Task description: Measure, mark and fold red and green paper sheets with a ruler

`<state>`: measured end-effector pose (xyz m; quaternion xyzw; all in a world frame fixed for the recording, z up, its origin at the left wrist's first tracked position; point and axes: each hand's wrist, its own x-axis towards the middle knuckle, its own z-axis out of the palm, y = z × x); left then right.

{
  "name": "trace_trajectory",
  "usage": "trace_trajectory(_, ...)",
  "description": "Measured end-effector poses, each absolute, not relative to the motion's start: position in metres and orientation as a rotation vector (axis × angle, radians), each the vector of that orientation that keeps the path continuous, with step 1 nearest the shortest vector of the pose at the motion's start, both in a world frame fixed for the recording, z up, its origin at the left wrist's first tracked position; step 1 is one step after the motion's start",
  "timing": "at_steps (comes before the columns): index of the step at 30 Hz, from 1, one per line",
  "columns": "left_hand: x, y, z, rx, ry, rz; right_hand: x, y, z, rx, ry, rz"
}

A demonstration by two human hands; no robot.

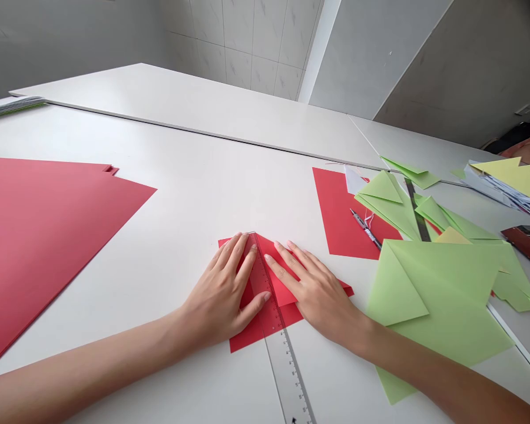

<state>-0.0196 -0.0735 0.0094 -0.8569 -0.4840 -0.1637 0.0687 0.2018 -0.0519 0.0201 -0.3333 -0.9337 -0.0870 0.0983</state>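
A red paper sheet lies on the white table in front of me, with its right part folded over along a clear ruler. The transparent ruler runs across the paper and sticks out toward me. My left hand lies on the paper and the ruler's left side, fingers extended and pressing down. Flat on the folded red flap, my right hand has its fingers spread, close to the ruler's right edge. The paper under both palms is hidden.
Large red sheets are stacked at left. To the right, another red sheet lies under a pen, beside folded green papers and a dark ruler. Farther right are yellow paper and a dark red object.
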Motion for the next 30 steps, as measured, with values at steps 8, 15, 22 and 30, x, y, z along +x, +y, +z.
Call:
trace_trajectory(8,-0.0183,-0.0733,0.0095,-2.598,-1.482,-0.500,0.2037,-0.0493,0.0176,-0.877,-2.792,-0.237)
trace_trajectory(15,-0.0189,-0.0736,0.0089,-2.593,-1.490,-0.503,0.2064,-0.0489,0.0178,-0.832,-2.800,-0.238)
trace_trajectory(22,-0.0186,-0.0723,0.0085,-2.634,-1.516,-0.513,0.2082,-0.0466,0.0186,-0.822,-2.817,-0.178)
trace_trajectory(30,-0.0194,-0.0732,0.0086,-2.642,-1.533,-0.525,0.2087,-0.0453,0.0198,-0.822,-2.836,-0.161)
